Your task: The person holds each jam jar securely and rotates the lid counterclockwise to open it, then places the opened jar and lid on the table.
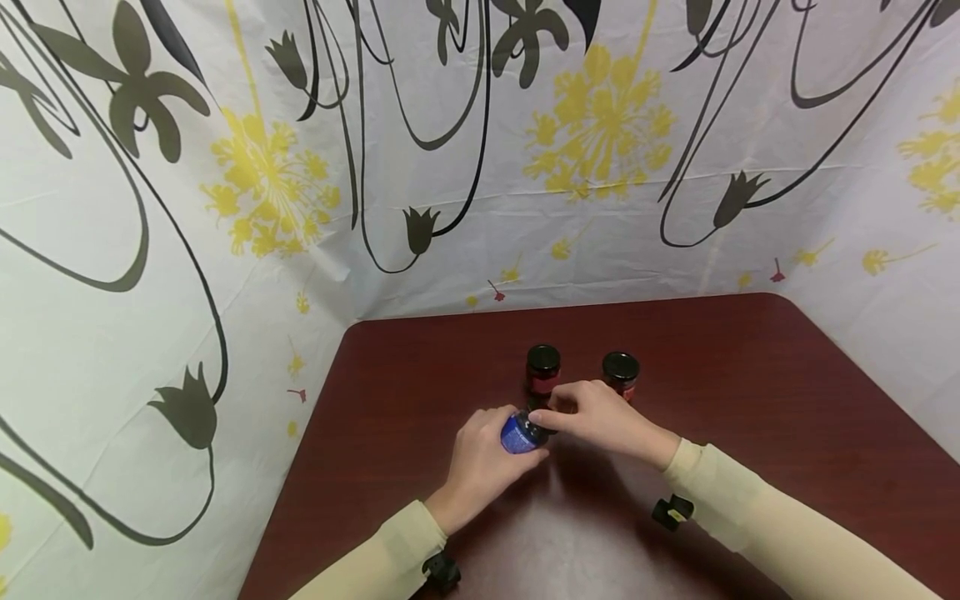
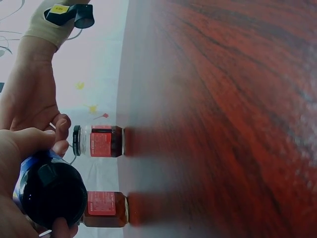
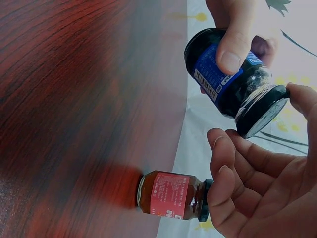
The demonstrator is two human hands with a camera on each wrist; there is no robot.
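clearly, the left hand (image 1: 483,457) has its fingers and thumb wrapped around a dark glass jar with a blue label (image 3: 223,88), tilted above the glossy reddish-brown wooden table (image 1: 420,375). the right hand (image 1: 603,419) pinches the jar's round black lid (image 3: 261,113) by its rim. beyond, a black-lidded, red-labelled glass jar (image 1: 543,367) and a second red-labelled jar (image 1: 621,368) stand upright, apart.

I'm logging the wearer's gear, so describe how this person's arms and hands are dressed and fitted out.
The left hand and right hand wear no gloves. The left sleeve and right sleeve are long and pale yellow, reaching the wrists. The left wrist camera and right wrist camera are small and black; the right one bears a yellow label.
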